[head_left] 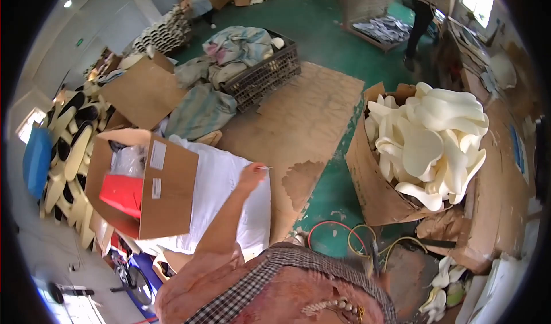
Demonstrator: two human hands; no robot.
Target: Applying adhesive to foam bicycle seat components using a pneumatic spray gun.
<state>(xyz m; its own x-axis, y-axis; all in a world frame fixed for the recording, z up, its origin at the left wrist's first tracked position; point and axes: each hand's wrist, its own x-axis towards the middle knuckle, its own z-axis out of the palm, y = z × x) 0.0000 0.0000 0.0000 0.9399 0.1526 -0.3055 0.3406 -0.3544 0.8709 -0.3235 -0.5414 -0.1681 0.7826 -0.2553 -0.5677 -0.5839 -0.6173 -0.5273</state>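
My left hand [252, 177] is raised over the edge of a white plastic sack [221, 174]. Its fingers are pinched together, and a small thin whitish piece [264, 168] sticks out at their tips, too small to name. Beside that forearm an open cardboard box [175, 189] lies on the sack, holding a red piece [121, 195] and clear plastic wrapping [131, 162]. My right hand does not show. On the right, a large carton [367, 180] is heaped with cream foam insole-shaped pieces [442, 134].
Flattened cardboard [298, 111] covers the green floor ahead. A dark plastic crate [264, 74] with cloths stands beyond. Insoles [72, 151] are piled at the left. Red and yellow hoses [350, 232] lie near my body. Two people [425, 14] [195, 2] stand far off.
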